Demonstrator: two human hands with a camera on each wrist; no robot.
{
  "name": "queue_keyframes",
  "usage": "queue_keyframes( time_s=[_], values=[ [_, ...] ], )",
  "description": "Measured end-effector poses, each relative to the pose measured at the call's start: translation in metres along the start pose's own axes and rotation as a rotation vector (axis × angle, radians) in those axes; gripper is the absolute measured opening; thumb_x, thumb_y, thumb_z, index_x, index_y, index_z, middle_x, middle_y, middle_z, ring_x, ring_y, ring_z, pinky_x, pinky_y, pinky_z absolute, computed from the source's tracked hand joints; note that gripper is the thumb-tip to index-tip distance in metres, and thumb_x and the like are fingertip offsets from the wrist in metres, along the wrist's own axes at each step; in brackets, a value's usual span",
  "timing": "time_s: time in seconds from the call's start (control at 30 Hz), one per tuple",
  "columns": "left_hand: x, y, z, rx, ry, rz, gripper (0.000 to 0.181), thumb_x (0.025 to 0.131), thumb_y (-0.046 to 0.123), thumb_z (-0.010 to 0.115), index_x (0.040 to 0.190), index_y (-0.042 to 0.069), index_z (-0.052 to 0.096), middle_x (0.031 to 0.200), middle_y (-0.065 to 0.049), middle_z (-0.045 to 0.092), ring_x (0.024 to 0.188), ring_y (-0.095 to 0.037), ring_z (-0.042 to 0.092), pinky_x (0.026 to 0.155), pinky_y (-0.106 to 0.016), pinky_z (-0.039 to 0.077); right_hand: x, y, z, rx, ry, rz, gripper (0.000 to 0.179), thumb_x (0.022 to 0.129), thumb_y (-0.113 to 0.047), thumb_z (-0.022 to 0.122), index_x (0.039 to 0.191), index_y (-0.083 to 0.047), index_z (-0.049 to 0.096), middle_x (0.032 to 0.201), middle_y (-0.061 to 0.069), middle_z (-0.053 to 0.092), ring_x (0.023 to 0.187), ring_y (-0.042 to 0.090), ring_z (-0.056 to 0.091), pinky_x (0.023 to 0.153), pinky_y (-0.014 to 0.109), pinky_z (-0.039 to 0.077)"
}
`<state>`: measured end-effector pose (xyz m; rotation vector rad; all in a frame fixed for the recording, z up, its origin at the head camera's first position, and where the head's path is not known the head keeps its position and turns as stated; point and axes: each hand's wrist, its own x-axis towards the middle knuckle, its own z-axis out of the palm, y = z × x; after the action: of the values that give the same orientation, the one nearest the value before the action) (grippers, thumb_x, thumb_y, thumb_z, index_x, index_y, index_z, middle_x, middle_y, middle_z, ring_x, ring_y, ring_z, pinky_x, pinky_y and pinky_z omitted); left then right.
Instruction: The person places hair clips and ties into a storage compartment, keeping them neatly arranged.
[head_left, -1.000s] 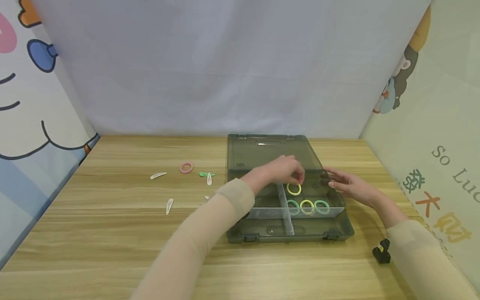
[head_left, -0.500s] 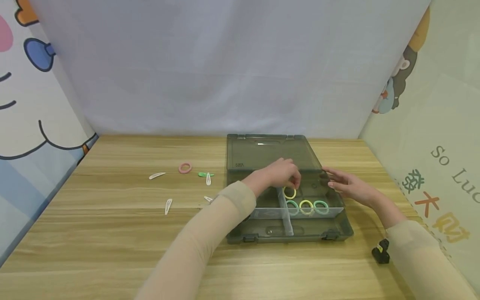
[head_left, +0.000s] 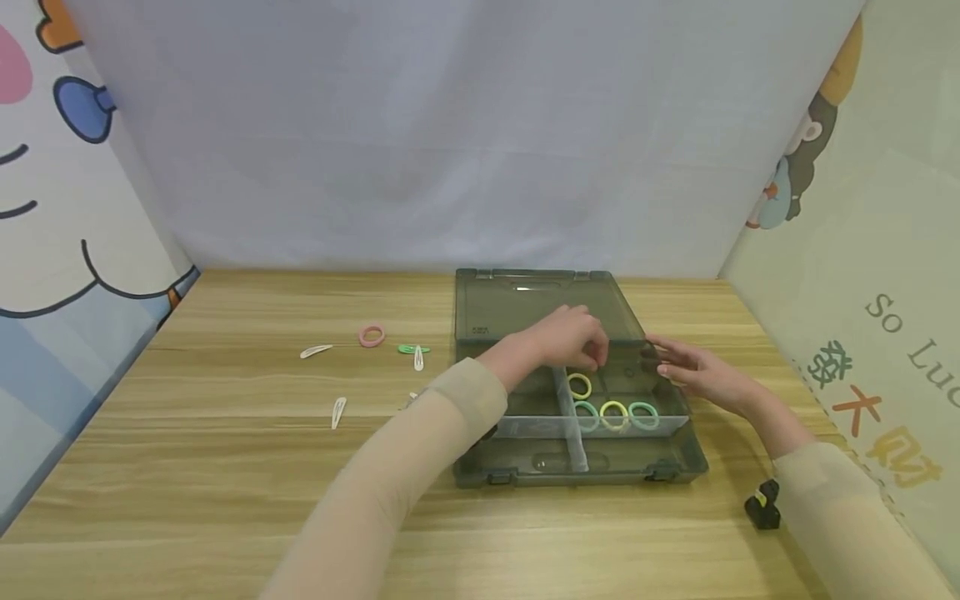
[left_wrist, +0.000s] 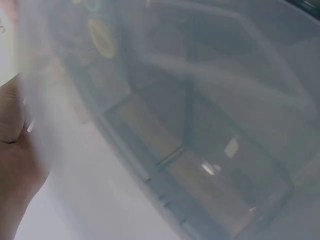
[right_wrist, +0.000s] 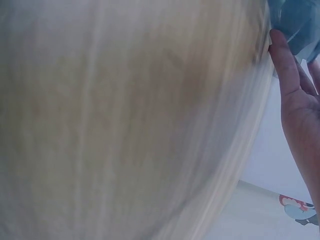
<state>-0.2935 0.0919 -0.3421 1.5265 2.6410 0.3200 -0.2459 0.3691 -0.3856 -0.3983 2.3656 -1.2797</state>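
Note:
In the head view, a dark translucent divided box (head_left: 480, 479) lies with its lid (head_left: 540, 304) folded back. My left hand (head_left: 570, 337) hovers over the back right compartment, fingers loosely bent, with nothing visible in them. Just below it, a yellow hair tie (head_left: 579, 397) lies inside. In front of that one are a green hair tie (head_left: 643, 404), another yellow one (head_left: 613, 403) and a second green one. My right hand (head_left: 697, 372) rests its fairly straight fingers against the box's right side; the right wrist view shows them touching the wall.
Left of the box lie a pink hair tie (head_left: 363, 339), white snap hair clips (head_left: 339, 412) and a green clip (head_left: 405, 349) under a white one. One more clip is partly behind my left sleeve. A small black object (head_left: 762, 507) sits near my right sleeve.
My left hand has let go of the yellow hair tie, which now lies by the divider, and has risen slightly from it. My right hand stays at the box's side.

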Motion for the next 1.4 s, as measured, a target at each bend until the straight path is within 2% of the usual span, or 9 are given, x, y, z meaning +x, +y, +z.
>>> queue_keyframes(
  time_s=[0.23, 0.47, 0.83, 1.13, 1.4],
  values=[
    [-0.009, 0.006, -0.017, 0.0, 0.007, -0.025, 0.012, 0.085, 0.028, 0.071, 0.097, 0.024, 0.071, 0.099, 0.011, 0.064, 0.099, -0.011, 0.049, 0.086, -0.032, 0.038, 0.001, -0.001, 0.0, 0.007, -0.003, -0.003, 0.062, 0.101, -0.029, 0.044, 0.152, -0.013, 0.012, 0.154, 0.028, 0.008, 0.137, 0.05, 0.013, 0.099, 0.069, 0.024],
    [-0.02, 0.004, -0.028, -0.021, 0.005, -0.057, 0.017, 0.086, 0.028, 0.07, 0.102, 0.025, 0.068, 0.104, 0.012, 0.063, 0.101, -0.011, 0.048, 0.088, -0.033, 0.036, 0.0, -0.002, 0.002, -0.002, -0.005, -0.011, 0.062, 0.101, -0.029, 0.044, 0.152, -0.012, 0.011, 0.154, 0.027, 0.008, 0.137, 0.05, 0.015, 0.099, 0.069, 0.024],
    [-0.051, -0.004, -0.052, -0.086, 0.03, -0.082, 0.02, 0.085, 0.027, 0.071, 0.105, 0.024, 0.066, 0.105, 0.006, 0.065, 0.103, -0.016, 0.049, 0.09, -0.036, 0.035, -0.001, -0.002, 0.002, -0.008, -0.01, -0.021, 0.063, 0.101, -0.03, 0.043, 0.152, -0.012, 0.011, 0.154, 0.027, 0.008, 0.136, 0.052, 0.015, 0.098, 0.07, 0.024],
    [-0.076, -0.018, -0.067, -0.067, 0.071, -0.07, 0.023, 0.086, 0.029, 0.07, 0.108, 0.024, 0.066, 0.106, 0.01, 0.064, 0.101, -0.009, 0.05, 0.093, -0.035, 0.034, -0.001, -0.002, 0.001, -0.005, -0.009, -0.023, 0.062, 0.101, -0.029, 0.044, 0.152, -0.012, 0.012, 0.154, 0.027, 0.008, 0.136, 0.051, 0.014, 0.098, 0.069, 0.025],
    [-0.105, -0.039, -0.082, -0.125, 0.135, 0.002, 0.026, 0.084, 0.025, 0.072, 0.108, 0.016, 0.067, 0.106, 0.004, 0.066, 0.104, -0.014, 0.056, 0.102, -0.032, 0.033, -0.001, 0.0, 0.001, 0.004, -0.008, -0.017, 0.063, 0.101, -0.029, 0.044, 0.152, -0.012, 0.011, 0.154, 0.028, 0.007, 0.137, 0.052, 0.012, 0.098, 0.07, 0.024]
  ],
)
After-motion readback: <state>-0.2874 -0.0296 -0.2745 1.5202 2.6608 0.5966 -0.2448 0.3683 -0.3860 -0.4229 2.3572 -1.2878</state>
